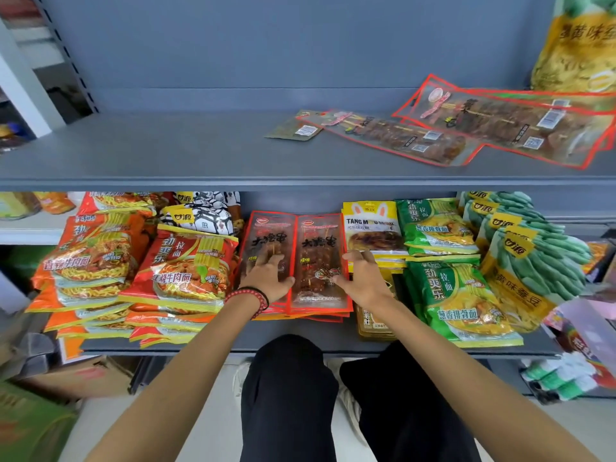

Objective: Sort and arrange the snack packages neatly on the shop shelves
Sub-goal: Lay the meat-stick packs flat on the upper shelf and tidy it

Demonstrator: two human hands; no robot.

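Lower shelf (233,345), centre: two skewer packs (296,241) side by side. Left hand (266,276) lay flat on the left pack; right hand (361,278) rested spread at the right pack's edge, apparently gripping nothing.

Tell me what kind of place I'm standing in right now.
Most likely a small grocery or snack shop. Grey metal shelves hold stacks of identical instant noodle packs, skewer snack packets lie under your hands, and a cardboard box sits on the floor.
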